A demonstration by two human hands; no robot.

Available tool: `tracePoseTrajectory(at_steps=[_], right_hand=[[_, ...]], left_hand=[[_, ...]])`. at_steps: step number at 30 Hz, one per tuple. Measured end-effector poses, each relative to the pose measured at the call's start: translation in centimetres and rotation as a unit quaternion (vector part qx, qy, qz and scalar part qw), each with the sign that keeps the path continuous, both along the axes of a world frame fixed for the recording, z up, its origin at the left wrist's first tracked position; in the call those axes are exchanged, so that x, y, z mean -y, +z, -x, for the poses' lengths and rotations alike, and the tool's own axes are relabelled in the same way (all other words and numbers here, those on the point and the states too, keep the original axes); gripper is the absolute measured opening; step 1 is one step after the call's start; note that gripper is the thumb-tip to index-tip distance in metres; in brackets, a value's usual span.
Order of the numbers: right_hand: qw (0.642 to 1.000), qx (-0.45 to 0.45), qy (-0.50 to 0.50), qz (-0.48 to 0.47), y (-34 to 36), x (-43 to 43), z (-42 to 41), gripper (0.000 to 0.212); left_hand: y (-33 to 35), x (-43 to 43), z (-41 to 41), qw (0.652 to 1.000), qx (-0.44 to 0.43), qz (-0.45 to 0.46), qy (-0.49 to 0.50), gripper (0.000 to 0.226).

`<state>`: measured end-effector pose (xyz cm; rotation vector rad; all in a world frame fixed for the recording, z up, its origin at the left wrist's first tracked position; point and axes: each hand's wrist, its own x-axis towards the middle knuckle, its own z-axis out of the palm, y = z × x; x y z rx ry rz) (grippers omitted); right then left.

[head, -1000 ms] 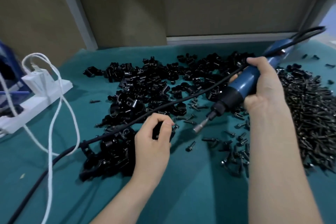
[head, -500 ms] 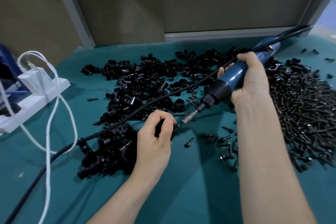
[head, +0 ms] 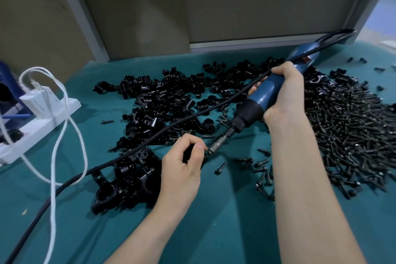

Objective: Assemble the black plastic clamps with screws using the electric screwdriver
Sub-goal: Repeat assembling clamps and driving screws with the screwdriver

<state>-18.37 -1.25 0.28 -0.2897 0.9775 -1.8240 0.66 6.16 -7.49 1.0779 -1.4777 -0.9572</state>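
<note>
My left hand (head: 182, 167) grips a small black plastic clamp (head: 188, 154), mostly hidden by the curled fingers, just above the green mat. My right hand (head: 282, 94) holds the blue electric screwdriver (head: 261, 100) by its body, tilted down to the left. The metal bit (head: 216, 146) touches the clamp at my left thumb. A wide heap of loose black clamps (head: 162, 100) lies behind. A pile of black screws (head: 351, 130) spreads on the right. Several joined clamps (head: 126, 180) sit left of my left hand.
The screwdriver's black cable (head: 132, 152) runs diagonally across the mat to the lower left. A white power strip (head: 36, 126) with a white charger cable (head: 62, 135) stands at the left edge. A few stray screws (head: 259, 165) lie between my arms. Grey partition panels (head: 257, 2) close the back.
My right hand brought the screwdriver down and left until its bit met the clamp in my left hand. My left hand stayed almost in place.
</note>
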Motion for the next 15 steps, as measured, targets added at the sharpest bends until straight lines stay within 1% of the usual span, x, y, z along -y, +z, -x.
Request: tracePoseTrajectory(at_steps=[2,6,7,12,15], right_hand=[[1.000,0.002,0.000,0.001,-0.02,-0.07,-0.10,0.023],[1.000,-0.014,-0.023,-0.004,-0.15,-0.13,-0.14,0.050],[0.999,-0.020,-0.026,-0.002,-0.14,-0.14,-0.08,0.054],[0.999,-0.021,-0.041,-0.013,-0.36,-0.23,0.26,0.054],[1.000,-0.002,-0.013,0.014,-0.73,-0.34,0.12,0.050]], left_hand=[[-0.04,0.01,-0.02,1.000,0.006,-0.003,-0.002,0.025],[0.06,0.12,0.06,1.000,0.018,-0.012,-0.008,0.020],[0.06,0.13,0.06,1.000,0.021,-0.015,-0.009,0.020],[0.18,-0.06,0.18,0.999,0.023,-0.026,-0.013,0.027],[0.47,0.11,0.25,0.995,-0.040,-0.087,-0.017,0.027]])
